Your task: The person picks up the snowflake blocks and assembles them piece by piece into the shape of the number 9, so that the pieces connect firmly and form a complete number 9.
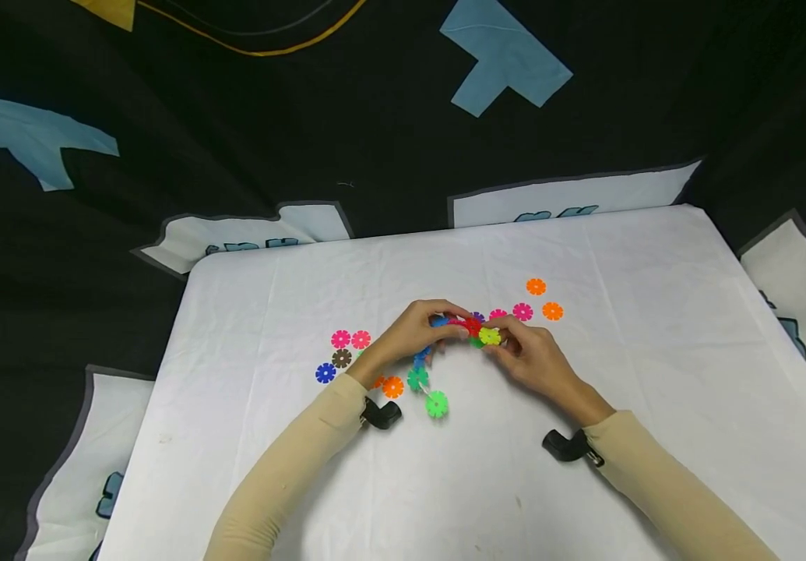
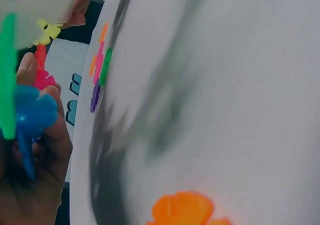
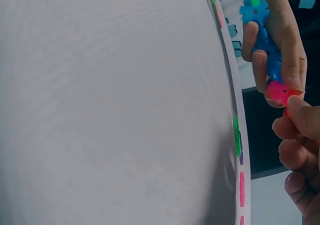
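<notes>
My left hand (image 1: 410, 333) grips a chain of notched plastic flower discs, with its blue discs (image 3: 267, 45) running along the fingers. A teal disc (image 1: 417, 379) and a light green disc (image 1: 436, 404) hang from the near end. Beyond the left fingertips come a pink disc (image 3: 278, 93) and a red disc (image 1: 472, 326). My right hand (image 1: 541, 360) pinches the chain's far end between thumb and finger, at the red disc and a yellow disc (image 1: 490, 336). Whether the yellow one is fully slotted in, I cannot tell.
On the white-covered table (image 1: 487, 483), loose discs lie left of the hands: pink (image 1: 340, 339), brown (image 1: 342, 358), blue (image 1: 325, 372) and orange (image 1: 392, 387). Behind the right hand lie more, pink (image 1: 522, 312) and orange (image 1: 536, 287). A dark curtain (image 1: 374, 140) hangs past the far edge.
</notes>
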`<action>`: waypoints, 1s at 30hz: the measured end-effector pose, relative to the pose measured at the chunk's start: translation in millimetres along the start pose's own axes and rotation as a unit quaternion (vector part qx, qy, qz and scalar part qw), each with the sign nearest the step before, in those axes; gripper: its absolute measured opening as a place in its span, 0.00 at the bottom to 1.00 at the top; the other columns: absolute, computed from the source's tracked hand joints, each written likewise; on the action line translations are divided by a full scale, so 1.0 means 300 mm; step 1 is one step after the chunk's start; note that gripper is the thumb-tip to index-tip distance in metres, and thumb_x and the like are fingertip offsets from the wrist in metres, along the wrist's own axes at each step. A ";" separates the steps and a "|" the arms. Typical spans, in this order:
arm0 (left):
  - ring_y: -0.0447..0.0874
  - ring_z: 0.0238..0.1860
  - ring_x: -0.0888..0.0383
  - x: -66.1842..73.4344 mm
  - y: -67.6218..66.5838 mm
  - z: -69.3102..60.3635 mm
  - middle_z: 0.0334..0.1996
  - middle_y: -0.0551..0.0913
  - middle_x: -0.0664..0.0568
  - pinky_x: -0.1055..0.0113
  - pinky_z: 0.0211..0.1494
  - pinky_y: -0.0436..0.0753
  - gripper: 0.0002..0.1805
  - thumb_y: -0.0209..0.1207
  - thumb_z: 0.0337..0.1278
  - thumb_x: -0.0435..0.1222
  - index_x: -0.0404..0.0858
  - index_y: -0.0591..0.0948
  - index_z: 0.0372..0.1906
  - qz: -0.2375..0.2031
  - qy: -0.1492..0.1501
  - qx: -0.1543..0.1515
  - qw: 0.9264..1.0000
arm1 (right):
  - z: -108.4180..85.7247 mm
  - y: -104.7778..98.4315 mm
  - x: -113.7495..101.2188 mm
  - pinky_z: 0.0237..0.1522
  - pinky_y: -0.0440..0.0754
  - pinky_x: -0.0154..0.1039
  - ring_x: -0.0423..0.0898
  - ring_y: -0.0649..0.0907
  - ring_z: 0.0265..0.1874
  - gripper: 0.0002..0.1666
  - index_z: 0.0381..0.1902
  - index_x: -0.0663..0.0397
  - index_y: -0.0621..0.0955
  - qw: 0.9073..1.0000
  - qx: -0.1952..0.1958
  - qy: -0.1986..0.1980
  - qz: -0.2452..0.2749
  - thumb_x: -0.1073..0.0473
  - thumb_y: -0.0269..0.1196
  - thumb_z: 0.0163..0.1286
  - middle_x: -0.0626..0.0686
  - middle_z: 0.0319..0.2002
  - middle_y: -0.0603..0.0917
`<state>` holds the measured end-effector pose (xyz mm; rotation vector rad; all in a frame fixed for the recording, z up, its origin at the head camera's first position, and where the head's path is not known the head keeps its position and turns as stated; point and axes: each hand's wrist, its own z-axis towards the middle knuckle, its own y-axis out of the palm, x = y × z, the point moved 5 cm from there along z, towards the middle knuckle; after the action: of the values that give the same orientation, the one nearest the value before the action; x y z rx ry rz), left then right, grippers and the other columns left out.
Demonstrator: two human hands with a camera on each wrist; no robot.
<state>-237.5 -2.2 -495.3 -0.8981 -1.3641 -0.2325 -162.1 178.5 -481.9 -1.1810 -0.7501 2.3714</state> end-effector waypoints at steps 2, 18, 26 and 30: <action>0.82 0.22 0.48 -0.005 0.001 -0.001 0.48 0.85 0.55 0.66 0.31 0.81 0.16 0.64 0.61 0.44 0.49 0.84 0.53 -0.018 -0.008 -0.001 1.000 | 0.000 -0.001 -0.001 0.24 0.71 0.24 0.34 0.71 0.19 0.24 0.44 0.57 0.80 1.000 0.003 -0.005 -0.003 0.69 0.77 0.48 0.48 0.24 0.81; 0.81 0.21 0.49 0.026 0.015 -0.004 0.34 0.82 0.54 0.66 0.33 0.81 0.17 0.65 0.59 0.45 0.44 0.86 0.51 -0.003 0.002 -0.013 1.000 | 0.006 0.001 -0.023 0.23 0.74 0.28 0.36 0.72 0.20 0.21 0.42 0.62 0.82 1.000 -0.017 -0.013 -0.009 0.69 0.76 0.49 0.52 0.27 0.86; 0.80 0.19 0.51 0.039 0.017 -0.017 0.32 0.82 0.54 0.67 0.30 0.80 0.16 0.67 0.57 0.42 0.41 0.87 0.49 -0.006 0.012 -0.001 1.000 | 0.008 0.004 -0.051 0.25 0.70 0.21 0.37 0.73 0.20 0.22 0.43 0.64 0.82 0.999 -0.008 -0.034 -0.006 0.70 0.76 0.48 0.55 0.31 0.88; 0.78 0.19 0.53 0.042 0.017 -0.019 0.32 0.82 0.54 0.69 0.33 0.80 0.16 0.66 0.58 0.43 0.41 0.87 0.49 0.009 0.014 0.002 1.000 | 0.006 0.011 -0.058 0.26 0.74 0.23 0.38 0.75 0.21 0.22 0.42 0.65 0.81 0.999 -0.004 -0.040 -0.015 0.70 0.76 0.49 0.56 0.32 0.88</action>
<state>-226.9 1.7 -485.8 -0.9002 -1.3286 -0.2279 -154.1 165.7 -472.5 -1.0770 -0.7989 2.4043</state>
